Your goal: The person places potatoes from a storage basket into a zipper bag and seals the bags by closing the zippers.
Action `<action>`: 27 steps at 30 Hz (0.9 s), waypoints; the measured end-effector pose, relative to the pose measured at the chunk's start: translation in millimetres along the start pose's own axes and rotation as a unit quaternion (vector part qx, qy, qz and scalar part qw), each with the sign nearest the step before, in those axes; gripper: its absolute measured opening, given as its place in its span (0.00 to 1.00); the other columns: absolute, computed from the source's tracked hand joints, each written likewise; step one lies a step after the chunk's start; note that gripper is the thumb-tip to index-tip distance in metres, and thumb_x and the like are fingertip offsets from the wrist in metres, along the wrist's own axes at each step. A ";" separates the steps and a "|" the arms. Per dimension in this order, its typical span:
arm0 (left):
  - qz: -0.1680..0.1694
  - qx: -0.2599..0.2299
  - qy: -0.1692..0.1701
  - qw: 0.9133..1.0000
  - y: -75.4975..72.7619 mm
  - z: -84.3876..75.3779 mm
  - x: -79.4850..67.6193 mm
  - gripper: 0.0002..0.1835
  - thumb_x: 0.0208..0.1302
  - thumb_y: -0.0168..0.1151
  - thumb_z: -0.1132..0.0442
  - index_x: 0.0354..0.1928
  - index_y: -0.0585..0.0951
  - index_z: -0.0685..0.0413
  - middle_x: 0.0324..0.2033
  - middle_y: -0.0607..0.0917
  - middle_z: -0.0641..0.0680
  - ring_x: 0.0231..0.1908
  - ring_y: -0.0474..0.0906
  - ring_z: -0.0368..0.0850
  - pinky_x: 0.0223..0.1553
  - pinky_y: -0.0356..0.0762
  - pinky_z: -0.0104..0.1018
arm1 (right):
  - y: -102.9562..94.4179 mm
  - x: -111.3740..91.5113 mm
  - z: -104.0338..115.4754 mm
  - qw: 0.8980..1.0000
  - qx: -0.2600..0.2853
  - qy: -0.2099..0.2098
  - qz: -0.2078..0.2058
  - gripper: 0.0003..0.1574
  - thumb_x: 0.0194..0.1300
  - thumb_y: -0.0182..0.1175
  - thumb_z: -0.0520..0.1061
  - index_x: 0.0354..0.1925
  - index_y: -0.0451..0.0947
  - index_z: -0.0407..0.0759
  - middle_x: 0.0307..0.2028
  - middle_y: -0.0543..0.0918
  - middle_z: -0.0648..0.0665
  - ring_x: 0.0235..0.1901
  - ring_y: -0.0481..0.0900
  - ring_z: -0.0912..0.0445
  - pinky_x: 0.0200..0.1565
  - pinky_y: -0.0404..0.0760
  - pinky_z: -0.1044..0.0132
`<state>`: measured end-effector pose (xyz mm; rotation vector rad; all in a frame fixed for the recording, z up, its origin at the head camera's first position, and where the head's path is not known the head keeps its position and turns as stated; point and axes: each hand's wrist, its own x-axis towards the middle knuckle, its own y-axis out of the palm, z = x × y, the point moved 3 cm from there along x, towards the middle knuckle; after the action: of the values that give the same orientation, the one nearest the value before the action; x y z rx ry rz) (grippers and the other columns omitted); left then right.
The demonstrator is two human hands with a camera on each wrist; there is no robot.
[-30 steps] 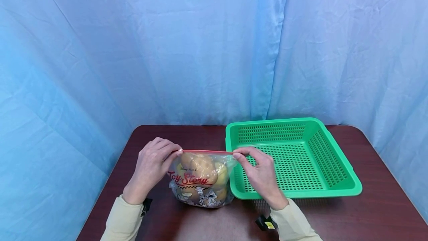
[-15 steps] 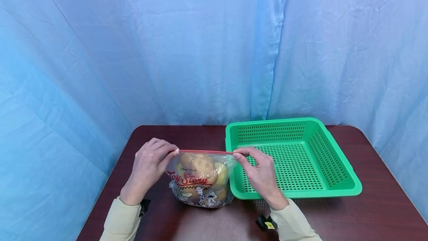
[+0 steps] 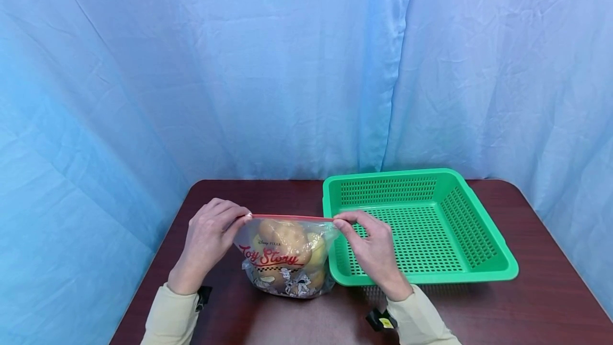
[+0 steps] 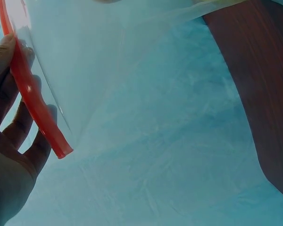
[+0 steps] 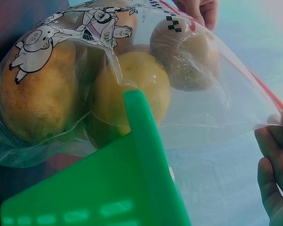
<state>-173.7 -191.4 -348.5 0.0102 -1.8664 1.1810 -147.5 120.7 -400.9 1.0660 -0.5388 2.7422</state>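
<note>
A clear zip bag (image 3: 275,281) with red lettering and cartoon figures stands upright on the table. Through its plastic show a brown potato-like lump (image 5: 40,101) and a yellow round one (image 5: 137,84), among several others. Along the bag's top runs a red zip strip (image 3: 292,218), stretched straight between the hands. The left hand (image 3: 208,241) pinches this strip near its left end; in the left wrist view the thumb lies on it, with fingers behind and the strip's tip sticking out below. At the opposite top corner, the right hand (image 3: 371,246) pinches the strip between thumb and index finger.
A green perforated basket (image 3: 503,265) sits on the right half of the table, its left wall close beside the bag, under the right hand. The dark red-brown table (image 3: 225,318) has rounded back corners. Light blue curtains (image 3: 287,68) hang behind it.
The left hand has slid a little to the left along the red strip, leaving more of it showing. The right hand, bag body and basket stay in place.
</note>
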 end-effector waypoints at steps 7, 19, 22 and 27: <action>-0.006 0.000 -0.002 1.000 -0.3 3.3 -1.1 0.08 0.57 0.78 0.64 0.38 0.90 0.50 0.34 0.89 0.47 0.38 0.81 0.46 0.36 0.78 0.47 | -0.2 -0.5 0.1 1.000 0.000 0.000 0.003 0.10 0.64 0.71 0.34 0.42 0.88 0.46 0.39 0.89 0.51 0.39 0.86 0.59 0.42 0.82 0.71; -0.005 0.000 -0.018 1.000 -3.4 8.1 -4.7 0.09 0.56 0.79 0.63 0.39 0.90 0.50 0.35 0.89 0.47 0.39 0.81 0.46 0.36 0.81 0.47 | -0.7 -0.7 0.6 1.000 -0.003 0.004 0.007 0.09 0.65 0.71 0.35 0.43 0.88 0.46 0.39 0.89 0.51 0.39 0.85 0.58 0.42 0.82 0.70; -0.010 0.000 -0.016 1.000 -3.3 9.2 -5.3 0.09 0.56 0.79 0.63 0.39 0.90 0.51 0.35 0.89 0.47 0.39 0.81 0.46 0.36 0.80 0.48 | -0.4 -0.9 0.0 1.000 -0.003 0.004 0.007 0.09 0.65 0.71 0.36 0.42 0.88 0.46 0.39 0.89 0.52 0.39 0.85 0.59 0.42 0.82 0.70; -0.018 -0.001 -0.011 1.000 -3.8 11.1 -6.3 0.10 0.54 0.79 0.65 0.39 0.90 0.52 0.34 0.89 0.48 0.38 0.81 0.47 0.36 0.80 0.48 | 0.2 -1.3 -1.0 1.000 -0.001 -0.008 -0.003 0.11 0.63 0.72 0.34 0.42 0.88 0.47 0.39 0.89 0.53 0.38 0.85 0.59 0.41 0.82 0.72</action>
<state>-175.7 -204.2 -351.6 0.0556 -1.8783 1.1596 -147.2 121.0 -402.5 1.0871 -0.5380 2.7303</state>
